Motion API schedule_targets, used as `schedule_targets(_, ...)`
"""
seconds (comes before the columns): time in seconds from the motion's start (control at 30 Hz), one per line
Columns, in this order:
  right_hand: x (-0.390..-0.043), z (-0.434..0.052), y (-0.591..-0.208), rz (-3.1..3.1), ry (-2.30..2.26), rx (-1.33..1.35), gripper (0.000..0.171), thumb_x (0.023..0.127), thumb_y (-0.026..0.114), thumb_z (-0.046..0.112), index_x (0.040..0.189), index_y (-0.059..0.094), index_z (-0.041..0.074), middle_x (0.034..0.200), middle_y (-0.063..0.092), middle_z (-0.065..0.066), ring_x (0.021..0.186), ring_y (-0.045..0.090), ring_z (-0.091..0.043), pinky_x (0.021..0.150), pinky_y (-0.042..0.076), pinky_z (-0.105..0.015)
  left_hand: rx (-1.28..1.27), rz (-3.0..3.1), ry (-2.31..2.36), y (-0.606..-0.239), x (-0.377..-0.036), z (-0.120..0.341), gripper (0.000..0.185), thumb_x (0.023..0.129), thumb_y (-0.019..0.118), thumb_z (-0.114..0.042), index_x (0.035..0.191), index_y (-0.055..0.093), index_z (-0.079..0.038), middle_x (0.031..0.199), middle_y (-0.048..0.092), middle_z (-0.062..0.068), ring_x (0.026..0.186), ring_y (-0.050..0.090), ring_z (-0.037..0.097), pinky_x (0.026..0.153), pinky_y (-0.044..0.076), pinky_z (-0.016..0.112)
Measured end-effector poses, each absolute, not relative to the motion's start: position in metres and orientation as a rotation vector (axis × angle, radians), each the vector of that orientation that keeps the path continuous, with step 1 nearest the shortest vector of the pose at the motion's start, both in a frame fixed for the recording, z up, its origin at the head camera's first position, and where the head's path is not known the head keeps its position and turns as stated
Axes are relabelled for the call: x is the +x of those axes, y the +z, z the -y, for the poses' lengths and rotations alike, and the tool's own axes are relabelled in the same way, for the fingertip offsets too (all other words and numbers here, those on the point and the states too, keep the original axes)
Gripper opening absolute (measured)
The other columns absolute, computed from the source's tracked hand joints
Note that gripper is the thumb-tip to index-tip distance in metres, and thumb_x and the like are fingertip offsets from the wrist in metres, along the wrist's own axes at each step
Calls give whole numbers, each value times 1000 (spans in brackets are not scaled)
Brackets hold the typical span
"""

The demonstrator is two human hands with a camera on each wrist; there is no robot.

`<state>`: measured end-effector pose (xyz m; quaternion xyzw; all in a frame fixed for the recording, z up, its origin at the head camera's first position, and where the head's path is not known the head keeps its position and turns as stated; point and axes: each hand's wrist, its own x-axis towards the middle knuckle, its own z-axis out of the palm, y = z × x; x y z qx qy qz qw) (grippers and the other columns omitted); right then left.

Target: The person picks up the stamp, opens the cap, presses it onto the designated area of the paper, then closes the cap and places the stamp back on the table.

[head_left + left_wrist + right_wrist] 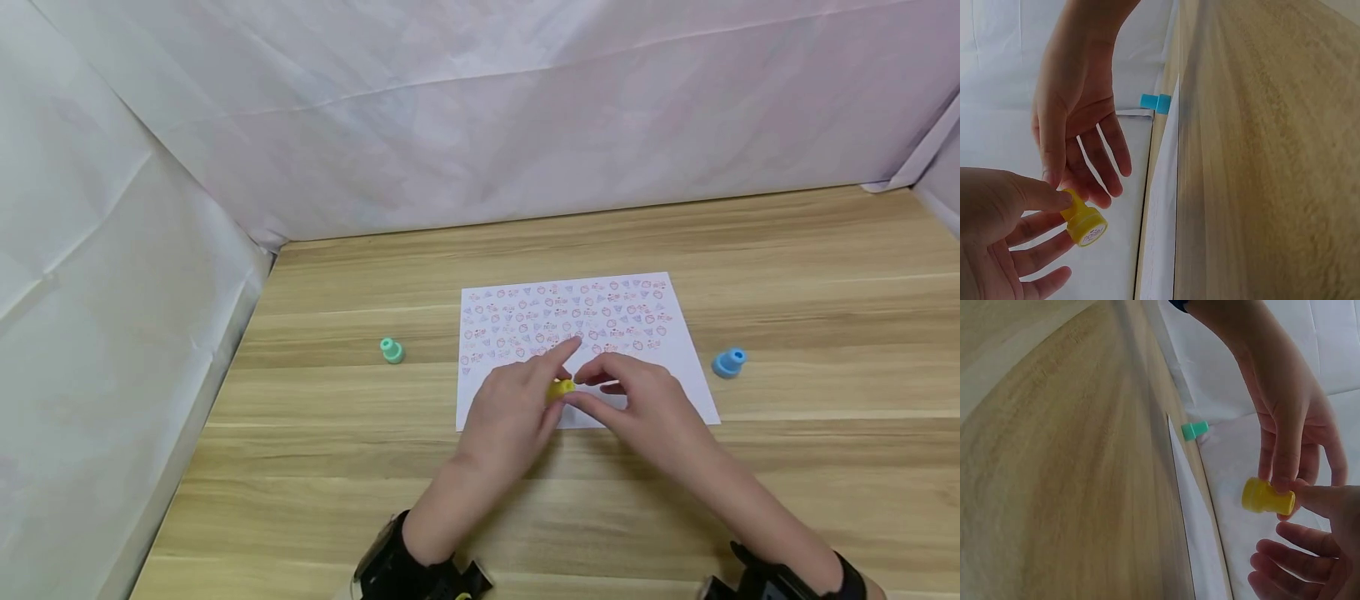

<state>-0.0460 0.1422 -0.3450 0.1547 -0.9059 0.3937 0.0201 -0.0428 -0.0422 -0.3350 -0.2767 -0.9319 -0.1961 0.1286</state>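
A small yellow stamp [561, 388] hangs just above a patterned sheet of paper [570, 312], between my two hands. My left hand [550, 377] pinches its narrow handle between thumb and finger. In the left wrist view the yellow stamp [1085, 223] shows its printed face, with my left hand [1047, 211] at the handle. My right hand [1085, 165] reaches in with its thumb tip at the stamp and its fingers loosely straight. In the right wrist view the stamp [1266, 495] sits between my left hand [1285, 465] and a fingertip of my right hand [1307, 515].
A green stamp [392, 350] stands on the wooden table [787, 500] left of the paper, and a blue stamp [729, 362] stands to its right. White cloth walls [112, 292] close in the left, back and far right sides.
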Motion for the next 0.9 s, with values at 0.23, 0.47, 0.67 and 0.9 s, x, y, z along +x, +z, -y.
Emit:
schedule_targets(0.23, -46, -139, -346, 2833, 1343, 412, 13, 88, 78, 27, 90, 70, 17, 89, 74, 7, 91, 73, -15, 78, 63, -30, -807, 2600, -396, -339, -40, 38, 56, 87, 76, -20, 138, 52, -19, 83, 68, -7, 74, 66, 12, 77, 57, 29)
schedule_targets(0.47, -48, -140, -344, 2795, 1404, 376, 11, 87, 78, 15, 94, 70, 15, 93, 75, 3, 87, 73, -14, 78, 64, -29, -792, 2659, -361, -337, -39, 39, 45, 88, 77, -25, 129, 60, -21, 107, 69, -7, 97, 69, 12, 90, 58, 29)
schedule_targets(0.67, -47, -145, -340, 2794, 1402, 320, 15, 88, 77, 19, 100, 71, 15, 95, 75, 2, 86, 72, -13, 79, 63, -30, -747, 2755, -402, -335, -41, 45, 44, 89, 76, -30, 129, 61, -21, 120, 66, -5, 106, 68, 14, 95, 57, 32)
schedule_targets(0.9, -46, -150, -337, 2791, 1442, 288, 18, 90, 76, 22, 106, 70, 14, 97, 75, 0, 86, 71, -11, 77, 61, -19, -686, 2811, -707, -338, -45, 51, 44, 88, 78, -27, 128, 61, -21, 118, 67, -5, 101, 68, 12, 86, 59, 28)
